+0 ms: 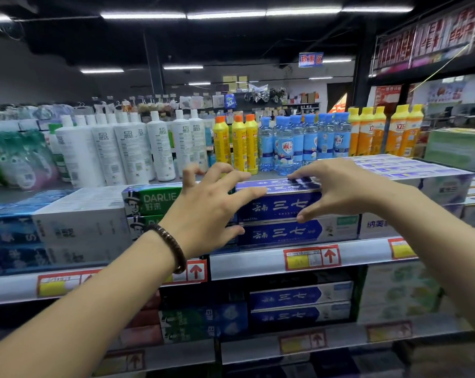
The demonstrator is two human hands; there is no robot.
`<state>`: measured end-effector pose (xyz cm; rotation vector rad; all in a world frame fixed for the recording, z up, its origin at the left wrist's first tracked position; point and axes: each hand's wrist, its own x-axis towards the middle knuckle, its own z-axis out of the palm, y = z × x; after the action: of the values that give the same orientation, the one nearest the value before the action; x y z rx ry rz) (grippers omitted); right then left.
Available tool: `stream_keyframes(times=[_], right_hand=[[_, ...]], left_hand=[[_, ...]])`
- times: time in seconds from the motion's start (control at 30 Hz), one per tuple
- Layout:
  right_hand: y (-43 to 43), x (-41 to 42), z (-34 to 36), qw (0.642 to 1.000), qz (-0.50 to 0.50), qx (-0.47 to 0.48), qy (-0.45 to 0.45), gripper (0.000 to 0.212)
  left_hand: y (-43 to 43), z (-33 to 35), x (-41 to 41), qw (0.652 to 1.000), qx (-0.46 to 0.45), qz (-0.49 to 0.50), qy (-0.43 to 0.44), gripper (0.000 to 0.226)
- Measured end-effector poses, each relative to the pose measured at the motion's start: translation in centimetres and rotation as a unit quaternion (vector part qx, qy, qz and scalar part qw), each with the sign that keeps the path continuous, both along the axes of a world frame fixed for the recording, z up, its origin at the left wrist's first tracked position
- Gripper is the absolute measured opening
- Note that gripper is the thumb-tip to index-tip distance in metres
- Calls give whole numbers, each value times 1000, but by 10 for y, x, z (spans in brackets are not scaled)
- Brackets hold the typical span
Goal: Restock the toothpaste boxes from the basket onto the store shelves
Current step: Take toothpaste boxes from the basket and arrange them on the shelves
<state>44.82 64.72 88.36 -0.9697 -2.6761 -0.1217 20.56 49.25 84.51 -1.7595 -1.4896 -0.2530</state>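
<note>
The top blue toothpaste box (277, 205) lies on a matching box (282, 233) at the front of the upper shelf (244, 264), just toward 3 o'clock from centre. The basket is out of view.

The left hand (203, 211) is spread wide, with its thumb against the box's upper left edge. The right hand (339, 186) lays straight fingers on the lid and its thumb at the front's lower edge. I cannot tell whether it squeezes.

**Risks, as I judge them:**
- An uneven push from the left thumb could skew the box, or slide it off its partner and over the shelf lip.
- A hard shove toward 12 o'clock could send it into the blue-capped bottles (299, 143) behind.
- The left forearm could nudge the green box (154, 201) at 9 o'clock.

**Writing:**
- Both blue boxes read "云南 三七".
- The green box reads "DARLIE 好来".
- The white bottles (127, 151) read "帮洁".
- A box (372, 226) at 3 o'clock begins "纳美".
- The hanging blue sign (310, 59) reads "称重区".
- The price tag (311, 258) shows a red arrow, and its print is too small to read.
</note>
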Motion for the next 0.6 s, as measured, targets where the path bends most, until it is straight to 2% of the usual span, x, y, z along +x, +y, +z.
stream_keyframes(times=[0.3, 0.47, 0.6], right_hand=[[5, -1, -1, 1000, 0, -13, -1, 98], [5, -1, -4, 999, 1, 39, -5, 109], [-7, 0, -6, 998, 25, 46, 30, 103]], left_hand=[[1, -3, -1, 1000, 2, 1, -10, 80], [-4, -7, -4, 999, 10, -26, -45, 77], [-13, -7, -9, 995, 30, -44, -82, 70]])
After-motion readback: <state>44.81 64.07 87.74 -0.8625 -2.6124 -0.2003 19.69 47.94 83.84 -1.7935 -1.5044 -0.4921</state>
